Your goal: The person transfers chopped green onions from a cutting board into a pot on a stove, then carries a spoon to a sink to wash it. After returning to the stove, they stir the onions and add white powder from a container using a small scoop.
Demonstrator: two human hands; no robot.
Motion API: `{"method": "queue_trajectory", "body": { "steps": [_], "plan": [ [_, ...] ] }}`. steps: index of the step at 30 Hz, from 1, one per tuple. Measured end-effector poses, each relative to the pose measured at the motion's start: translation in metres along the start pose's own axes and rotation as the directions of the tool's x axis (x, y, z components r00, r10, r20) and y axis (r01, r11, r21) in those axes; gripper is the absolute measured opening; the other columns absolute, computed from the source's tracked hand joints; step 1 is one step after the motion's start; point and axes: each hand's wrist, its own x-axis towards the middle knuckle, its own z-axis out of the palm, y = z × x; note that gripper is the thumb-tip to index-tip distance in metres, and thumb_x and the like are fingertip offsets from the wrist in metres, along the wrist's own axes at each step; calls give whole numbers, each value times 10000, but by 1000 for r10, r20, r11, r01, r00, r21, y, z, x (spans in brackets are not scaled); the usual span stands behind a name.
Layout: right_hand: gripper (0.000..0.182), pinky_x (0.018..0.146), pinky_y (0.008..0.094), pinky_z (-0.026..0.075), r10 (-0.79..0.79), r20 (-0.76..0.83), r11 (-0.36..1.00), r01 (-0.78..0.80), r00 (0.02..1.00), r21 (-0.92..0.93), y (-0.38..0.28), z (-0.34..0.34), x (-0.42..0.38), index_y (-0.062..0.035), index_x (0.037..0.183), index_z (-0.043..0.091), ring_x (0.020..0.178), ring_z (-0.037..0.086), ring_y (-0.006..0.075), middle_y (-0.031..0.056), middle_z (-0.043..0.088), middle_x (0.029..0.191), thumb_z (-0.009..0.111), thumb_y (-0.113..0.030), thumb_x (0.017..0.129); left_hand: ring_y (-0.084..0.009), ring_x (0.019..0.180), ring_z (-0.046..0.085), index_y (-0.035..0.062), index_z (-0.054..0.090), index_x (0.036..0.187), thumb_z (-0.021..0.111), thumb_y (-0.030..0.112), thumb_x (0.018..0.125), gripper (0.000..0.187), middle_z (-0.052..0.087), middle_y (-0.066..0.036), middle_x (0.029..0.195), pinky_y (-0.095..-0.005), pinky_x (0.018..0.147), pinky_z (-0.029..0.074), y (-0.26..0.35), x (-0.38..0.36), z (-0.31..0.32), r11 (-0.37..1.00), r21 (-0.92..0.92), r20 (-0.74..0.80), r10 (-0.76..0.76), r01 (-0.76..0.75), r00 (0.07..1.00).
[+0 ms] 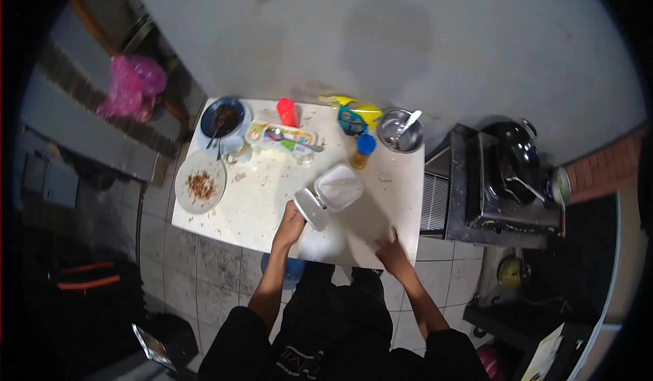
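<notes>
My left hand [290, 224] grips a white lid [310, 211] by its lower left edge, tilted up on its side. Right behind it stands a white plastic container [339, 188] with its top off and pale contents inside; whether lid and container touch, I cannot make out. My right hand [392, 254] is over the front right edge of the white table [272, 214], fingers apart and one reaching forward, with nothing visible in it. Beyond the container is a jar with a blue cap [365, 144].
A plate of brown bits [201, 182], a dark blue bowl [223, 117], a red bottle [287, 113], a spoon on a food pack [282, 135], a yellow packet [357, 110] and a metal bowl [400, 130] line the table. To the right, a stove holds a black wok [513, 150].
</notes>
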Motion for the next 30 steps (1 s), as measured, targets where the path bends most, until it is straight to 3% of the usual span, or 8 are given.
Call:
{"method": "queue_trajectory", "body": {
  "steps": [1, 2, 4, 6, 8, 17, 21, 30],
  "plan": [
    [254, 1078, 505, 206, -155, -40, 977, 148, 987, -151, -8, -2, -29, -198, 1005, 677, 1261, 378, 329, 49, 554, 1224, 631, -169, 756, -148, 850, 603, 22, 498, 1112, 504, 177, 919, 247, 591, -85, 963, -276, 726, 511, 0, 4, 10, 999, -39, 0, -32, 32, 999],
    [315, 1059, 491, 231, -137, -273, 895, 237, 952, 377, -7, -8, -41, -191, 1029, 665, 1234, 404, 305, 51, 558, 1207, 673, -168, 715, -152, 857, 603, 32, 475, 1125, 502, 189, 921, 259, 580, -82, 977, -283, 734, 515, 0, 4, 22, 994, -85, -9, -68, 67, 998],
    [298, 1004, 477, 294, -162, -533, 972, 228, 831, 59, 4, -41, -69, -146, 1016, 656, 1139, 478, 281, 73, 574, 1158, 667, -109, 721, -161, 869, 603, 30, 490, 1103, 502, 180, 919, 237, 581, -82, 974, -293, 754, 516, 4, 3, 52, 988, -141, 48, -59, 66, 997],
    [256, 857, 365, 408, -63, -709, 881, 373, 703, 291, 0, -106, -107, -53, 978, 636, 1022, 532, 290, 122, 591, 1045, 615, 25, 735, -63, 731, 531, -6, 637, 932, 431, 69, 878, 226, 615, -8, 827, -217, 637, 429, 13, 3, 90, 994, -89, 34, -54, 56, 998],
    [236, 801, 342, 416, -5, -830, 891, 379, 557, 249, 9, -144, -143, -44, 946, 647, 945, 541, 285, 127, 587, 982, 629, 40, 726, -63, 741, 531, -11, 638, 933, 437, 57, 875, 220, 618, -8, 837, -213, 647, 428, -2, 2, 114, 999, -20, 127, -40, 43, 991],
    [217, 804, 387, 340, -58, -876, 989, 146, 479, 14, 69, -162, -255, -76, 928, 665, 901, 415, 267, 101, 436, 950, 700, -51, 716, -62, 758, 546, -15, 644, 920, 468, 67, 891, 196, 633, -21, 847, -213, 673, 441, -23, -61, 287, 1000, 12, 265, -27, 24, 964],
    [191, 787, 393, 329, -60, -865, 998, 57, 498, -36, 107, -153, -293, -50, 886, 648, 892, 402, 282, 115, 427, 945, 699, -58, 701, -23, 561, 328, 33, 617, 790, 477, 149, 922, 225, 434, 77, 628, -209, 485, 246, -49, -83, 339, 998, -47, 299, -29, 45, 954],
    [128, 763, 394, 320, 25, -872, 998, -61, 489, -5, 179, -142, -343, -12, 791, 587, 890, 401, 297, 132, 429, 933, 677, -59, 714, -28, 549, 319, 17, 604, 793, 461, 246, 949, 313, 415, 73, 614, -213, 477, 239, -82, -84, 413, 999, -11, 448, 51, -52, 892]
  ]
}}
